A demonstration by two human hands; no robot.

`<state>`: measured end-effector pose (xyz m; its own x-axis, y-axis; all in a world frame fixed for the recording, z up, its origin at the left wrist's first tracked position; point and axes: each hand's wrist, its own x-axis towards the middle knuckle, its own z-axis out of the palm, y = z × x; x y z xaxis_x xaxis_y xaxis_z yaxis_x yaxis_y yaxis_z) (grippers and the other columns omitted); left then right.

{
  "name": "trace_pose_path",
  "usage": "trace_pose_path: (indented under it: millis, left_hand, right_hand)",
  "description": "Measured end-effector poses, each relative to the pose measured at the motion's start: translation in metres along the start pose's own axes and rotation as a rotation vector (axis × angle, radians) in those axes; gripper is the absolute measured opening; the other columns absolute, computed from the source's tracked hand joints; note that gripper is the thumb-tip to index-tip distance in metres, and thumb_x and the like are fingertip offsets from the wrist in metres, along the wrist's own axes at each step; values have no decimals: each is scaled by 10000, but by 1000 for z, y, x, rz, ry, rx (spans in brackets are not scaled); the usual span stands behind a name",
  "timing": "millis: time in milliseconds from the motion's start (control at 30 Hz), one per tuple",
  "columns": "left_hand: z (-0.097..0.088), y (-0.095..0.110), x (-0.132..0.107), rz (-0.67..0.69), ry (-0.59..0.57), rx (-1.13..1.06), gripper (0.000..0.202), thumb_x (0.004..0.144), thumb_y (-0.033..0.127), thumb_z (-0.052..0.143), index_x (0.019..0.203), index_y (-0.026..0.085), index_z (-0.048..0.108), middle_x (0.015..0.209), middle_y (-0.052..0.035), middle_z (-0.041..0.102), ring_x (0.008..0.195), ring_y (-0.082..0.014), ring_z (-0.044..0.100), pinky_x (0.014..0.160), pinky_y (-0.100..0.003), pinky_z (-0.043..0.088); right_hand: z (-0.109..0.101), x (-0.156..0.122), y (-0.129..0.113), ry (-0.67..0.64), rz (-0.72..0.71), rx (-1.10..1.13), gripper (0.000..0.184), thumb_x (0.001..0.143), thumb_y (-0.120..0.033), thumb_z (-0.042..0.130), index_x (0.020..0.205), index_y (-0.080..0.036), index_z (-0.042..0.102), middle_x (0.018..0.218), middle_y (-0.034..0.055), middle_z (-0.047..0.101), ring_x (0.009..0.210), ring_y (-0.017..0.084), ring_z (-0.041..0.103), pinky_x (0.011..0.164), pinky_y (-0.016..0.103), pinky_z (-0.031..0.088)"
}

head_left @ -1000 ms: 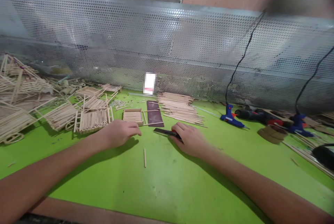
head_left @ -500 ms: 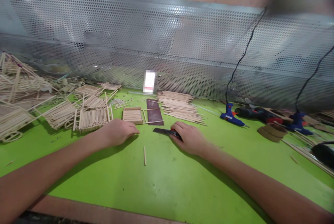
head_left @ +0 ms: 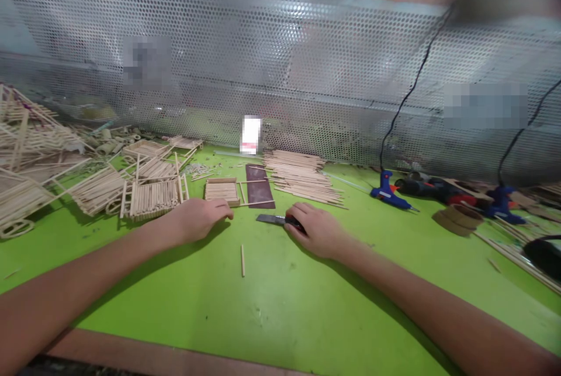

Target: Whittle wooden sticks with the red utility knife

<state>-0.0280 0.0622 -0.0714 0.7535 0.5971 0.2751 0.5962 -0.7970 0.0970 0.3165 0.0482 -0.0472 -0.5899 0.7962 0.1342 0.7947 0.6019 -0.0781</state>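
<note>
1. 2 hands here, the left hand [head_left: 197, 220] and the right hand [head_left: 315, 231]
2. Just 1 utility knife [head_left: 274, 219]
3. 1 loose wooden stick [head_left: 242, 260] toward the middle of the green table [head_left: 280, 320]
4. 1 stack of wooden sticks [head_left: 302, 177] by the table's back edge, way too many to count
5. 1 dark rectangular mat [head_left: 259, 186]
6. 1 small stick-built frame [head_left: 221, 192]
7. 2 blue hot glue guns [head_left: 386, 192] toward the table's right end
</note>
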Motion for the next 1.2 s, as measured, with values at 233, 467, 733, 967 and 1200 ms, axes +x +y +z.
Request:
trace_pose_path:
  millis: [233,467,733,967,1200]
  left_hand:
    - [-1,3,0,-32,-12,42,539,809,-139,358,1138,119,698,1146,-102,758,565,-110,653,465,-199,482]
    - [-3,6,2,12,8,44,464,852,-104,406,1086,140,723,1105,-77,767,569,-116,671,489,-214,527]
    - [-5,2,2,78,74,-19,287,969,49,554,1134,165,758,999,-43,815,732,-158,777,656,-280,655]
    - [-5,4,2,175,141,-61,240,938,46,631,1056,180,791,892,-16,823,682,-130,774,634,-240,650]
    - [-7,5,3,178,134,-52,269,857,4,670,1042,159,787,894,-31,820,692,-140,771,631,-252,647]
  right_hand:
    - [2,1,2,-12,-6,4,244,1046,-345,482,1104,-171,643,1063,103,675,916,239,614,772,365,446]
    - [2,0,2,-10,-8,9,251,1050,-344,478,1111,-168,646,1063,108,676,919,240,618,781,371,457]
    - [1,1,2,-28,6,32,276,1054,-367,463,1116,-173,650,1076,112,676,929,248,624,770,380,477]
    - [4,1,4,-18,-4,36,266,1051,-367,471,1114,-177,647,1072,110,673,933,251,627,785,394,492]
    - [5,1,5,1,-14,42,262,1051,-361,477,1107,-177,655,1064,112,675,918,242,630,777,387,498]
